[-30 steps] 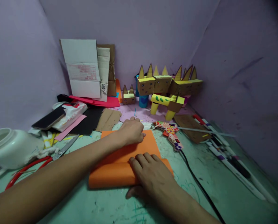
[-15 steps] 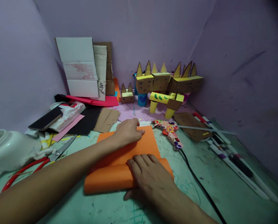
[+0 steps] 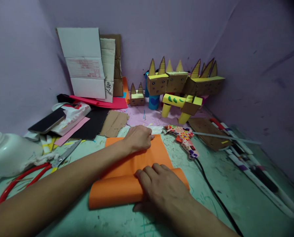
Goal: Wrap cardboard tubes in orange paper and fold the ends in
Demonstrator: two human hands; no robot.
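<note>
A sheet of orange paper (image 3: 139, 160) lies on the table, its near part curled over into a loose roll (image 3: 116, 192). My right hand (image 3: 160, 184) is wrapped over that roll, fingers on top and the thumb below at the near side. Farther up the sheet, my left hand (image 3: 139, 138) rests on the paper as a closed fist, its inner side hidden. To the right of the sheet lies a flower-patterned hot glue gun (image 3: 183, 137) with a clear glue stick (image 3: 226, 137) and a black cord. Neither hand touches it.
Red-handled scissors (image 3: 52, 164) and a white pot (image 3: 11, 154) are at the left. Cardboard animal figures (image 3: 176, 82) stand along the back. Cardboard sheets (image 3: 81, 62) lean on the wall. Markers (image 3: 250, 174) lie at the right; a phone (image 3: 47, 120) lies far left.
The view has shifted slightly, moving the background figures and glue gun a little to the right in the picture. Both hands keep nearly the same places on the orange paper.
</note>
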